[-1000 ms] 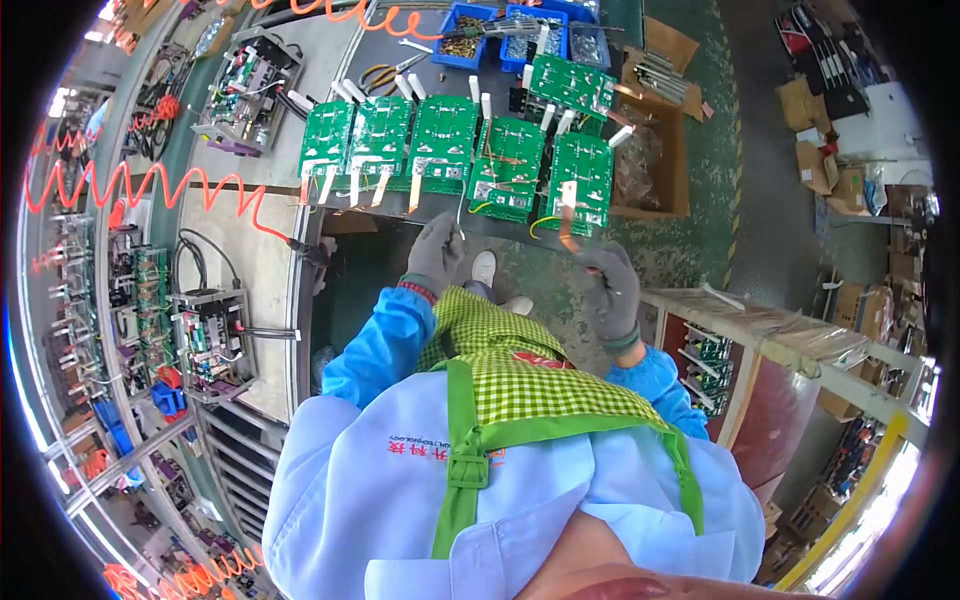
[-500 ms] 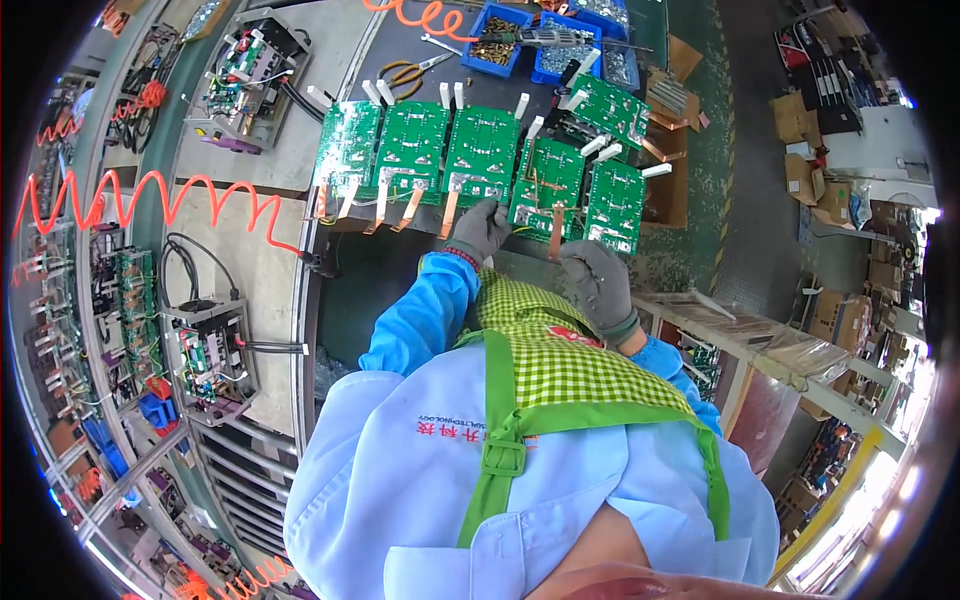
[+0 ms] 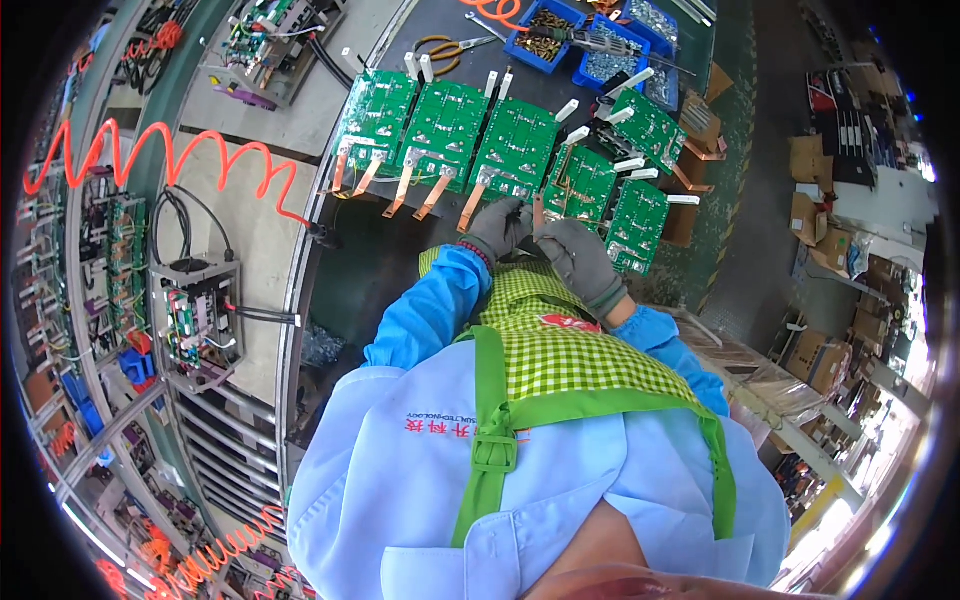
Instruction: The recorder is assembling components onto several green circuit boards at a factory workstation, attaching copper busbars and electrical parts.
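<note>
Several green circuit boards with white posts and copper strips lie in a row on the dark bench. My left hand (image 3: 499, 229), in a grey glove, is closed at the near edge of a circuit board (image 3: 578, 186), left of its upright copper strip (image 3: 538, 212). Just right of that strip, my right hand (image 3: 580, 262), also gloved, is curled with its fingertips close to the left hand's. What the fingers hold is hidden. Left of my hands lies another circuit board (image 3: 514, 149); to the right, one more board (image 3: 637, 226) sits beside my right hand.
Blue bins (image 3: 543, 36) of screws and small hardware stand at the back, with an electric screwdriver (image 3: 605, 42) across them. Orange-handled scissors (image 3: 440, 52) lie behind the boards. A coiled orange air hose (image 3: 190, 160) hangs at left, near an open-framed electronic unit (image 3: 198, 325).
My right hand has moved left, and both hands are now close together at the board's near edge. The whole view has shifted, so the boards appear higher and farther right.
</note>
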Motion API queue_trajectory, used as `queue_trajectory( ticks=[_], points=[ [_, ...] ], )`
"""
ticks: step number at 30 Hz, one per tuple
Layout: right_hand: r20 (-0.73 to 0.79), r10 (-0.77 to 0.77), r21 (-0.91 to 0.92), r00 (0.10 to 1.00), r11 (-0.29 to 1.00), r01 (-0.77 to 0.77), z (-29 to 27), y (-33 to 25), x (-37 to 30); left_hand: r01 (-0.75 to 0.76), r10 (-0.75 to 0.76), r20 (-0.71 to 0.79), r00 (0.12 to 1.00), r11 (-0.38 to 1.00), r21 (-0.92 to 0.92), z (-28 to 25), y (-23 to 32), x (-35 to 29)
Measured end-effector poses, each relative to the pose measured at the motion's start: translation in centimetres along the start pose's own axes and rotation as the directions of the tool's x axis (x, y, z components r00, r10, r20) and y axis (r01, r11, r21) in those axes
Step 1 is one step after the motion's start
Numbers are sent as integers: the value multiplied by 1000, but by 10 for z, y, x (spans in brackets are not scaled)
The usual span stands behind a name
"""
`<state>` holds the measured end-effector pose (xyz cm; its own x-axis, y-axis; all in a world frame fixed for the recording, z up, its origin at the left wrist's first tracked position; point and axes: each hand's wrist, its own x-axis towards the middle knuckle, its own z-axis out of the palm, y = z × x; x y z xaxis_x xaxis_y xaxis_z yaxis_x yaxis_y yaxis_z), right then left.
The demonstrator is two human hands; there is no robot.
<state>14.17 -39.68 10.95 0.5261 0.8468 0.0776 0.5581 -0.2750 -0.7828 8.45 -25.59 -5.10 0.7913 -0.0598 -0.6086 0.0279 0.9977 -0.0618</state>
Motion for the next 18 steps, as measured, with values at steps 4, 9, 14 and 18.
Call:
queue_trajectory(
  ticks=[4,9,14,18],
  points=[
    [32,-10,18,999,1000,10,5,9,11,32,-19,155,988,996,-85,-12,5,-9],
    [160,-75,37,984,997,69,18,35,14,-50,32,191,981,994,94,1,8,-22],
    [201,-21,-23,979,999,26,26,37,8,-175,139,111,984,872,458,27,4,-32],
    [348,-67,-68,935,993,96,10,35,19,-163,270,-37,962,677,718,43,0,-33]
  ],
)
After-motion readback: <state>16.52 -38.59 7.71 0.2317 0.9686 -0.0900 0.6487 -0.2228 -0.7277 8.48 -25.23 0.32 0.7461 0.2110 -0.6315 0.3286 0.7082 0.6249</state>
